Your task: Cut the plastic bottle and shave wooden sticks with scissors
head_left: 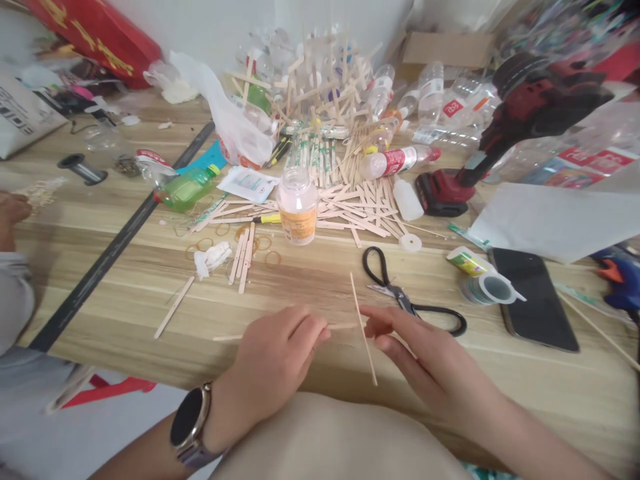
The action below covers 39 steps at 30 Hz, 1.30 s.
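Note:
A thin wooden stick (229, 338) lies sideways in my left hand (281, 353), whose fingers are pressed round it; its other end shows past my fingertips. A second stick (369, 353) crosses that end at a steep angle. My right hand (425, 353) is at this crossing, its thumb and fingers curled with a gap between them. Whether its fingertips grip the stick is hard to make out. Beyond my right hand lie black-handled scissors (400, 297). Several short sticks (242, 259) rest on the wooden table (125, 287), beside crumpled white tissue (213, 259).
A clear jar (299, 213) stands ahead, before a heap of sticks (360, 207) and plastic bottles (400, 160). To the right are a black phone (537, 300), a tape roll (493, 289) and a red power tool (450, 190). Another person's hand (13, 210) is at the left edge.

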{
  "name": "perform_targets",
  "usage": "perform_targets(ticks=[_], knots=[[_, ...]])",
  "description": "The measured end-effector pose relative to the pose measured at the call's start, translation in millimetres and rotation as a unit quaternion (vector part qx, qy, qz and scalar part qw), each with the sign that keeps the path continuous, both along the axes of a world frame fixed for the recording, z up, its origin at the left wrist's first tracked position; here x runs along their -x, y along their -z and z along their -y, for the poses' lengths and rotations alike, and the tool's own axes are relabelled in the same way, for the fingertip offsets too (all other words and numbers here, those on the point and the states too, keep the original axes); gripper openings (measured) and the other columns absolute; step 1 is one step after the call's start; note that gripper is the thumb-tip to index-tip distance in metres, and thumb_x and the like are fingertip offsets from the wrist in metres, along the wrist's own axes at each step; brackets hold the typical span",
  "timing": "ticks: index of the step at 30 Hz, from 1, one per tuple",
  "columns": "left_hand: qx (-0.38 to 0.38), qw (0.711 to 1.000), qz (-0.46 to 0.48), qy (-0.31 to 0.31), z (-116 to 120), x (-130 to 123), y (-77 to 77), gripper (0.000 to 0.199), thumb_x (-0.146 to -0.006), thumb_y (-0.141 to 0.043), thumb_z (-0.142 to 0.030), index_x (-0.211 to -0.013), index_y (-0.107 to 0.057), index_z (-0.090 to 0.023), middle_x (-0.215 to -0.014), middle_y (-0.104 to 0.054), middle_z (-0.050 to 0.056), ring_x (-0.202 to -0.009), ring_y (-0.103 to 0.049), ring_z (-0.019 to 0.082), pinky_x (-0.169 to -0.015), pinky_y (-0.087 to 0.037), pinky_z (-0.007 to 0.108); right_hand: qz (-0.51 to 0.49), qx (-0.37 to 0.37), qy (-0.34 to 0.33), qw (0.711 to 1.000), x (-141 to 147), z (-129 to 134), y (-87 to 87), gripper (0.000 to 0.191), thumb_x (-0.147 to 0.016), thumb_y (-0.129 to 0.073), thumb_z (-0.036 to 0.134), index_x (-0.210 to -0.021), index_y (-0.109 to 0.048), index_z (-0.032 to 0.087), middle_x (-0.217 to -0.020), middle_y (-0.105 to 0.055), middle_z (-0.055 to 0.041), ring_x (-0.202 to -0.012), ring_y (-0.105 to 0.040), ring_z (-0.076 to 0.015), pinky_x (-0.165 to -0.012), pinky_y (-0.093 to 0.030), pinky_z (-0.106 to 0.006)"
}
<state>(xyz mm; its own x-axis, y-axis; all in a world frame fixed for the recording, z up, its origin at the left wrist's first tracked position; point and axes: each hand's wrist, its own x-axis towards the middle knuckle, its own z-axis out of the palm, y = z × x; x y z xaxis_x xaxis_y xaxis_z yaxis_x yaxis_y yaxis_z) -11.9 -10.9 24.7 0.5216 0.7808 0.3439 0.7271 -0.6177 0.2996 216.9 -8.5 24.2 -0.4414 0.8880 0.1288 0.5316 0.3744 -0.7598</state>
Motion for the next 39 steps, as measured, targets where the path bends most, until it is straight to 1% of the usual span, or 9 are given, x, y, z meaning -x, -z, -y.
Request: perform_targets(ticks=[7,13,19,23,26,28,31,34,39], knots=[[-0.083,0.994,-0.047,0.048,5.0,-4.5,-3.0,0.019,-0.094,-0.041,-0.012,-0.087,-0.059,-0.017,-0.067,-0.061,-0.001,-0.059,-0.054,0.017,-0.053,-0.031,0.03,0.038,0.123,-0.066,0.99,2.9,-1.3,-19.8,0.017,-0.096,-0.042,0.023,-0.086,-0.055,0.023,-0.073,-0.067,0.0017,-0.068,-0.067,-0.0127,-0.063,-0.052,-0.023],[0.103,0.994,0.012,0.036,9.1,-7.7,-8.8,0.022,-0.092,-0.04,-0.014,-0.078,-0.057,-0.018,-0.066,-0.061,-0.001,-0.058,-0.054,0.015,-0.052,-0.029,0.029,-0.029,0.206,-0.049,0.977,12.7,7.2,-14.9,0.024,-0.096,-0.036,0.024,-0.091,-0.06,0.022,-0.068,-0.065,0.0017,-0.053,-0.06,-0.01,-0.055,-0.052,-0.021],[0.312,0.946,0.084,0.011,0.9,-9.4,-17.8,0.031,-0.098,-0.041,-0.026,-0.069,-0.051,-0.019,-0.061,-0.055,-0.004,-0.057,-0.049,0.012,-0.054,-0.028,0.026,0.035,0.025,-0.09,0.995,3.1,-6.0,-16.1,0.038,-0.095,-0.039,0.017,-0.13,-0.054,0.019,-0.077,-0.07,-0.0008,-0.06,-0.064,-0.011,-0.057,-0.051,-0.021],[0.297,0.921,0.235,-0.091,-19.1,-13.5,-23.4,0.026,-0.099,-0.04,-0.034,-0.086,-0.057,-0.02,-0.071,-0.059,-0.002,-0.065,-0.053,0.013,-0.061,-0.037,0.026,0.082,-0.193,0.093,0.973,4.0,-12.5,-21.9,0.031,-0.097,-0.046,0.022,-0.125,-0.057,0.024,-0.09,-0.071,-0.0053,-0.075,-0.067,-0.0169,-0.065,-0.053,-0.026],[0.297,0.852,0.411,-0.132,-29.9,-24.4,-27.0,0.022,-0.098,-0.041,-0.038,-0.097,-0.055,-0.021,-0.075,-0.063,-0.001,-0.073,-0.058,0.014,-0.07,-0.045,0.027,0.071,-0.275,0.179,0.942,17.4,-7.1,-19.4,0.019,-0.096,-0.049,0.024,-0.112,-0.06,0.023,-0.092,-0.068,-0.0087,-0.083,-0.066,-0.0197,-0.073,-0.054,-0.03],[0.334,0.789,0.505,-0.102,-31.7,-36.0,-24.6,0.019,-0.097,-0.044,-0.04,-0.097,-0.051,-0.022,-0.085,-0.07,0.002,-0.084,-0.063,0.016,-0.08,-0.048,0.03,0.039,-0.252,0.112,0.96,29.1,-4.0,-12.9,0.02,-0.097,-0.048,0.027,-0.113,-0.058,0.02,-0.097,-0.068,-0.0109,-0.09,-0.066,-0.0217,-0.076,-0.054,-0.032],[0.428,0.723,0.541,-0.047,-29.6,-48.1,-12.4,0.022,-0.095,-0.048,-0.042,-0.097,-0.053,-0.021,-0.099,-0.073,0.006,-0.079,-0.064,0.015,-0.072,-0.051,0.03,-0.01,-0.12,0.063,0.991,36.4,-5.1,-1.1,0.022,-0.1,-0.039,0.025,-0.105,-0.059,0.019,-0.076,-0.067,-0.0032,-0.069,-0.066,-0.0159,-0.06,-0.052,-0.025],[0.453,0.735,0.503,-0.035,-28.6,-40.0,2.0,0.026,-0.091,-0.057,-0.039,-0.108,-0.061,-0.02,-0.114,-0.069,0.007,-0.092,-0.065,0.017,-0.081,-0.052,0.031,0.007,-0.069,0.079,0.994,22.9,-7.0,8.6,0.026,-0.101,-0.035,0.023,-0.103,-0.061,0.019,-0.066,-0.065,0.0006,-0.052,-0.06,-0.012,-0.049,-0.046,-0.021],[0.449,0.731,0.497,-0.134,-30.2,-6.4,5.0,0.04,-0.093,-0.051,-0.047,-0.113,-0.063,-0.015,-0.111,-0.07,0.012,-0.097,-0.065,0.02,-0.085,-0.052,0.035,0.153,-0.143,0.058,0.976,-7.4,-0.2,18.9,0.026,-0.1,-0.036,0.023,-0.117,-0.056,0.019,-0.083,-0.074,-0.0029,-0.054,-0.066,-0.0142,-0.047,-0.046,-0.023]])
